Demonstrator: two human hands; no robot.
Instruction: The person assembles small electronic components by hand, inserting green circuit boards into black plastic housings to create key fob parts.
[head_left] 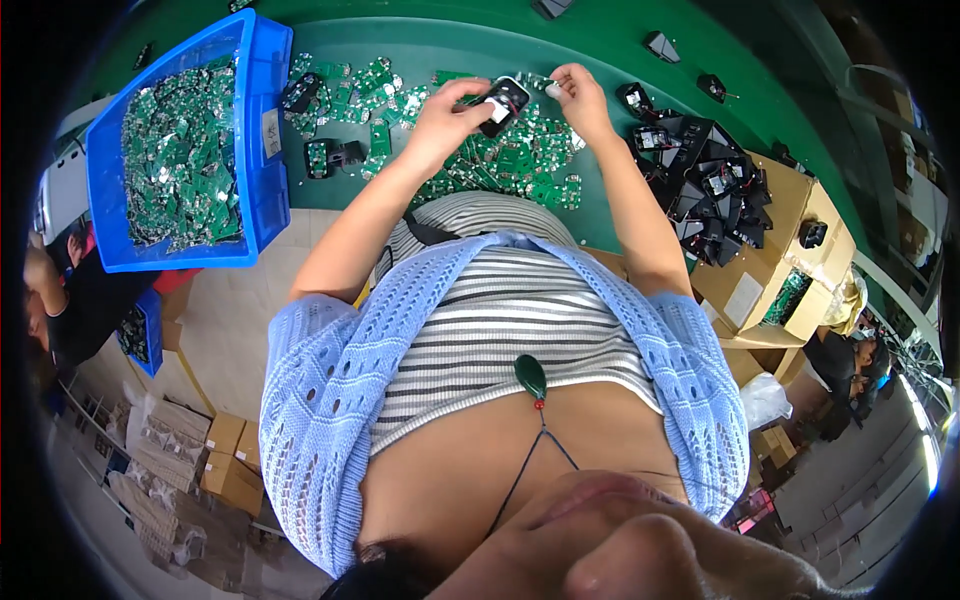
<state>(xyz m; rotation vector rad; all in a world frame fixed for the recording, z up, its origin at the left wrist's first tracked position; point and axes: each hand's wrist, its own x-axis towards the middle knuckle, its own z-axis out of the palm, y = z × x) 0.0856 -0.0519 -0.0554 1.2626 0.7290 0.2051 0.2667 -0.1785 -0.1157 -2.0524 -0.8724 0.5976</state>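
Note:
My left hand (pixel 442 122) is closed round a small black plastic housing (pixel 512 94) with a white part inside it, held above the green bench. Close by on its right, my right hand (pixel 584 100) pinches a small green circuit board (pixel 537 82) between thumb and fingers, at the housing's edge. Beneath both hands spreads a loose pile of green circuit boards (pixel 515 155). Another black housing (pixel 319 158) lies on the bench to the left, beside a black piece. Whether the board touches the housing, I cannot tell.
At the left stands a blue bin (pixel 265 180) full of circuit boards. Many black housings (pixel 715 190) are heaped at the right, against an open cardboard box (pixel 785 215). More black pieces lie at the far right of the green bench (pixel 590 50). Other people are at both sides.

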